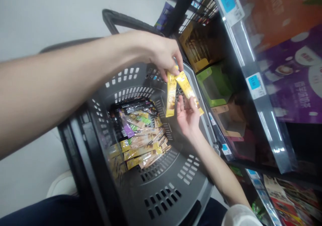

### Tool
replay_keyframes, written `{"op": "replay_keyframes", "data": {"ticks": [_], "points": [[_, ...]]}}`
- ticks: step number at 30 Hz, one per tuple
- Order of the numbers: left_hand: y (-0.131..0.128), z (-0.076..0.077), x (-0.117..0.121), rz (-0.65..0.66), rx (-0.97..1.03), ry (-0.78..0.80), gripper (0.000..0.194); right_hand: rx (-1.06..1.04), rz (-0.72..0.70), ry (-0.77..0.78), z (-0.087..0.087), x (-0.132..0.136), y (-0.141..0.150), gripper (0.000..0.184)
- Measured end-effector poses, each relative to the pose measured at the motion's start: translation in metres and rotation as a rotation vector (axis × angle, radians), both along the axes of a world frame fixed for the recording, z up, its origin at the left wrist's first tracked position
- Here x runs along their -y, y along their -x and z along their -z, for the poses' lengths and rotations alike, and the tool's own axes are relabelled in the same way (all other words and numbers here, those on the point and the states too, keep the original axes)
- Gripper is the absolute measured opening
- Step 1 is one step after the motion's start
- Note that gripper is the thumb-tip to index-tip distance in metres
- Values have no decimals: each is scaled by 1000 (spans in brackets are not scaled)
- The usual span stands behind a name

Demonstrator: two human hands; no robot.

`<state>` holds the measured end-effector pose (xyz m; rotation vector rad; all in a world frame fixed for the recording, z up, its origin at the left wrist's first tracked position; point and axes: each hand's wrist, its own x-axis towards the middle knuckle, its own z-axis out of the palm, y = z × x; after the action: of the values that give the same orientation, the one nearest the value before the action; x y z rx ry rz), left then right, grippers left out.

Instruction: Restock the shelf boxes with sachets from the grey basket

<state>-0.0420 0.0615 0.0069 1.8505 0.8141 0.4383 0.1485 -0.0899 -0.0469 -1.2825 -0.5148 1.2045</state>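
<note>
My left hand (167, 56) reaches across from the left over a grey shopping basket (173, 172). Its fingers are closed on the top ends of two yellow stick sachets. One yellow sachet (171, 96) hangs almost straight down; the other yellow sachet (184, 83) slants to the lower right. From below, my right hand (188, 118) has its thumb and fingers around the lower part of the slanted sachet, palm turned up. Lower down in the basket lies a pile of stick sachets (143, 150) in yellow, beige, green, purple and black.
Along the right stands a shelf rack with price tags (255, 85) and large orange and purple bags (297, 75). Open display boxes, one of them green (213, 85), sit on the shelf beside the basket. The basket's black handle (130, 19) stands out at the far side.
</note>
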Motion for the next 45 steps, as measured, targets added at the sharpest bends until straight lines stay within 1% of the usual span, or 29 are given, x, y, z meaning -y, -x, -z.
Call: {"op": "replay_keyframes", "data": {"ticks": [3,5,6,8,9,11,12,13,15,16,17,18,19,20,22,23,25,27,30,32,34,37,40,43,45], "points": [[-1,-1,2,11,84,64,61,45,1,24,3,0,-2,21],[-2,0,2,18,95,57,68,88,-54,5,5,1,-1,26],[-2,0,2,21,96,44,68,117,-93,-10,6,1,-1,28],[-2,0,3,16,101,22,59,181,-148,-24,6,2,0,32],[-1,-2,3,7,102,10,52,211,-152,-18,6,2,-1,34],[3,-7,2,-22,69,-42,42,263,-98,22,8,2,-3,38],[5,-9,1,-47,29,-103,39,277,-52,47,9,2,-4,41],[8,-12,-1,-71,-21,-197,37,284,-4,72,10,1,-6,44],[11,-14,-5,-108,-114,-445,34,276,76,112,14,1,-8,47],[12,-15,-7,-105,-145,-557,33,279,90,128,16,1,-8,49],[11,-14,-8,-79,-161,-639,33,294,80,138,18,1,-7,52],[10,-13,-8,-33,-170,-680,34,325,50,135,19,1,-5,55],[7,-12,-8,22,-180,-680,36,372,-3,116,19,2,-3,55],[4,-11,-6,77,-192,-651,37,431,-72,82,18,2,0,52],[-3,-10,-1,165,-216,-560,39,541,-225,-6,14,4,7,40],[-6,-9,3,195,-221,-513,38,578,-273,-46,12,5,9,35],[-12,-8,9,225,-193,-425,37,597,-300,-84,8,7,13,35],[-16,-5,13,191,-112,-328,39,539,-271,-96,8,8,14,38],[-20,-1,14,31,24,-152,45,398,-238,-119,13,4,10,41],[-22,1,15,-65,61,-48,41,314,-197,-147,16,0,7,42],[-24,2,17,-125,72,38,32,247,-149,-158,18,-4,5,40],[-31,5,23,-150,97,128,22,177,-80,-135,17,-8,3,40],[-40,11,28,-141,119,168,17,166,-41,-112,14,-10,3,40],[-48,17,32,-127,125,196,11,189,-12,-138,11,-10,3,31],[-50,19,33,-114,115,207,11,171,-6,-118,9,-9,3,27]]}}
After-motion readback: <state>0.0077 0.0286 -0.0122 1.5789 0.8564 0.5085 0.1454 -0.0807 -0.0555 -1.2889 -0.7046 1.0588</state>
